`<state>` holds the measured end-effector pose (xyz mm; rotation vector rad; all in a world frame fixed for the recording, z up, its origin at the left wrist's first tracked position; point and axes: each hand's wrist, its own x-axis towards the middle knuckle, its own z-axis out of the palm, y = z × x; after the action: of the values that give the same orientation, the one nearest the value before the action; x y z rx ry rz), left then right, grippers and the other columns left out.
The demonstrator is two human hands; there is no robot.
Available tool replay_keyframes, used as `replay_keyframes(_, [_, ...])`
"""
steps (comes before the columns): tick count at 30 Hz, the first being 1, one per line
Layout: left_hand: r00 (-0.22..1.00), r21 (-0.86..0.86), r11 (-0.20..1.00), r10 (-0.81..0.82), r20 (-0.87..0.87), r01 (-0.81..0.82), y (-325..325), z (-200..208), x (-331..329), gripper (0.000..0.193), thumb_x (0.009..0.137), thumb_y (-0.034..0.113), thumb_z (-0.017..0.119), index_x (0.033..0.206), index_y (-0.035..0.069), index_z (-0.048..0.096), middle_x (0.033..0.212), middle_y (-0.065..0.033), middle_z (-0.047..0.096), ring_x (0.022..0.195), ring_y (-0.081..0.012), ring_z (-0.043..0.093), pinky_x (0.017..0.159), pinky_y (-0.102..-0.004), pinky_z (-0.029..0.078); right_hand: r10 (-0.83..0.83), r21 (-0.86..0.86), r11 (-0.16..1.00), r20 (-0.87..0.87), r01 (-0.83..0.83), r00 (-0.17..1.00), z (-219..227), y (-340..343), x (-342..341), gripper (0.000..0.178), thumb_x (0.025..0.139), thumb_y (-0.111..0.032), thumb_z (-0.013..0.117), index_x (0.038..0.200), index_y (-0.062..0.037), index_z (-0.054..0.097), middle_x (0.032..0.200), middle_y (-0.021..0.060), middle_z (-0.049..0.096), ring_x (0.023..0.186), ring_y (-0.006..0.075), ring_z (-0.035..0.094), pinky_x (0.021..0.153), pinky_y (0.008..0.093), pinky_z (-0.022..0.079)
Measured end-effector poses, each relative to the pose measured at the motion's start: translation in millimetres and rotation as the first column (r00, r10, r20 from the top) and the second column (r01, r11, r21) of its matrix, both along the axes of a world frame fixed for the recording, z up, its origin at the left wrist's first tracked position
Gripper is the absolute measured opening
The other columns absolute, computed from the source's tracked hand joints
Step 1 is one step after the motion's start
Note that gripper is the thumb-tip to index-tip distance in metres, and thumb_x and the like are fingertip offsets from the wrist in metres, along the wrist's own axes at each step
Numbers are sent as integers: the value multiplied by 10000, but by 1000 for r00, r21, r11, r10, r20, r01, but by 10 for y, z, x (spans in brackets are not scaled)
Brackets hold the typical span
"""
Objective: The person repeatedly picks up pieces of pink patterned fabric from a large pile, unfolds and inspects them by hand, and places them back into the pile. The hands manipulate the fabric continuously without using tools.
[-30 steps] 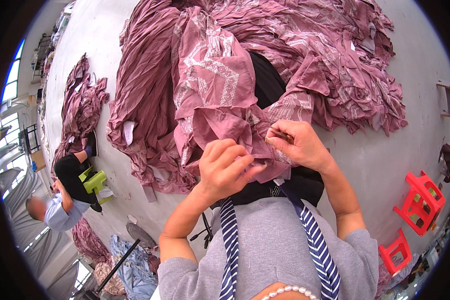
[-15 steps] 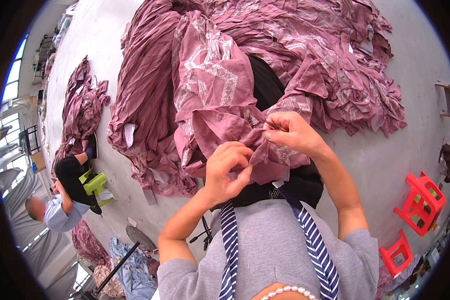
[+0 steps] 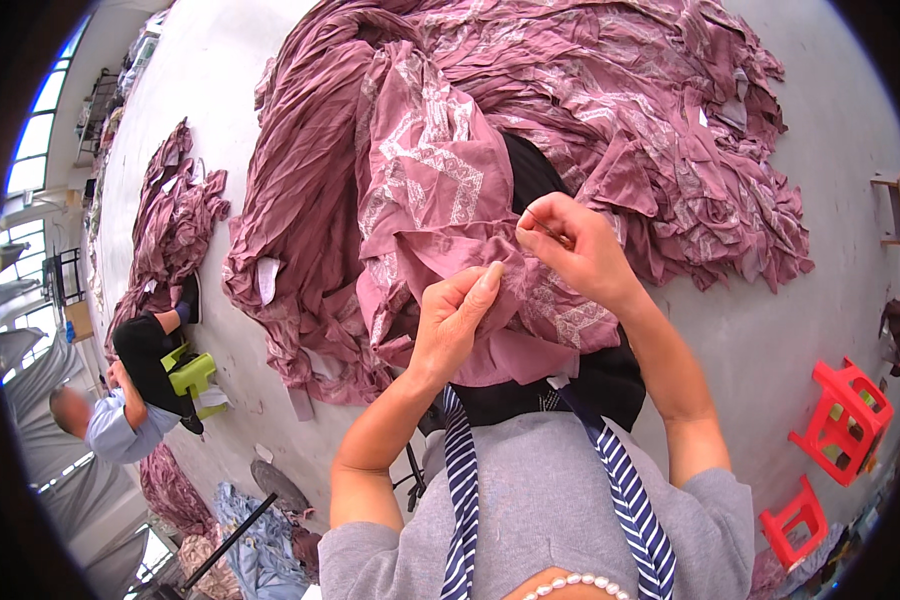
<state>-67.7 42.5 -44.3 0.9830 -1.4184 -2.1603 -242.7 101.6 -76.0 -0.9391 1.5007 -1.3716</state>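
The left hand (image 3: 453, 318) pinches tight, any hold unclear, as the right hand (image 3: 577, 245) grips a thin dark tool (image 3: 554, 234) that, slipping, could snag pink cloth (image 3: 425, 170).

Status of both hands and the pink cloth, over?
Left hand pinched, contents unclear. Right hand holding small dark tool. Pink cloth bunched over lap; no obstruction seen.

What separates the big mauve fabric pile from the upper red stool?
In the head view, grey floor lies between the fabric pile and the upper red stool.
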Motion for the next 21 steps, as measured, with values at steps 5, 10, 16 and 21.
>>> replay_keyframes(5, [996, -21, 998, 63, 60, -62, -78, -41, -51, 280, 981, 222, 532, 829, 14, 641, 644, 101, 421, 573, 9, 325, 493, -178, 259, -24, -192, 981, -171, -9, 985, 225, 225, -61, 413, 682, -109, 823, 1036, -42, 622, 748, 15, 569, 650, 62, 516, 558, 209, 427])
replay_keyframes(10, [999, -77, 997, 20, 41, -16, -55, 30, -160, 215, 957, 161, 565, 888, -7, 681, 708, 95, 511, 622, 15, 382, 539, -164, 285, -58, -383, 921, -300, -65, 952, 116, 154, -11, 254, 711, 0, 760, 933, -29, 641, 748, 35, 587, 614, 95, 545, 554, 227, 453])
replay_keyframes(16, [997, -71, 997, -2, 75, 8, -130, -63, -121, 198, 952, 147, 566, 897, -8, 676, 723, 92, 517, 637, 14, 388, 564, -167, 297, -38, -198, 978, 151, 68, 988, 103, 145, -104, 149, 850, -59, 679, 951, 11, 595, 770, 15, 594, 662, 37, 531, 594, 176, 407])
replay_keyframes(21, [999, -5, 999, 43, 20, -43, -179, -180, -93, 177, 944, 131, 570, 927, -12, 674, 768, 82, 550, 679, 11, 431, 612, -161, 335, -200, -217, 968, -368, 125, 908, 93, 228, -165, 312, 854, -241, 679, 1035, -19, 555, 779, 80, 614, 682, 161, 630, 629, 262, 493])
